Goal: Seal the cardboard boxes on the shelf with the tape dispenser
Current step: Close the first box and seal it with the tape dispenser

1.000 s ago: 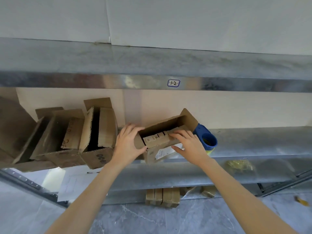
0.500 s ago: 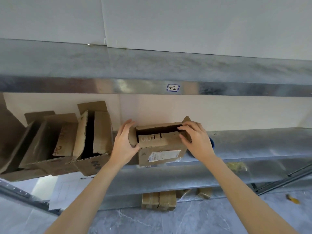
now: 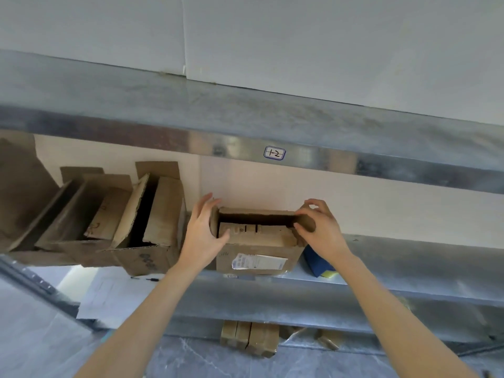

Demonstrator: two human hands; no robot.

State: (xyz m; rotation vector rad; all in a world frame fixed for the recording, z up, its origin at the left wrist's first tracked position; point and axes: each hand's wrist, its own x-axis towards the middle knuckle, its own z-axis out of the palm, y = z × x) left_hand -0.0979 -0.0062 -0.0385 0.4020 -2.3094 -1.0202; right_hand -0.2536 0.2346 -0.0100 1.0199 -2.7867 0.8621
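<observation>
Head view: left hand (image 3: 203,238), right hand (image 3: 321,233) curl fingers round box (image 3: 259,257) flaps; tag (image 3: 274,153) reads "1-2".

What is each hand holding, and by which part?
Both hold the box. The left hand grips its left end flap, and the right hand grips its right end flap.

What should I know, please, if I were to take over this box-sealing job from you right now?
Left hand: grips the left end flap of the small box.
Right hand: pinches its right end flap.
The box sits on the shelf, top not closed, no tape visible on it.
The blue tape dispenser lies on the shelf just right of the box, unheld.
The larger boxes at left stand open.
Left to do: fold the flaps shut, tape this box, then the others.
</observation>
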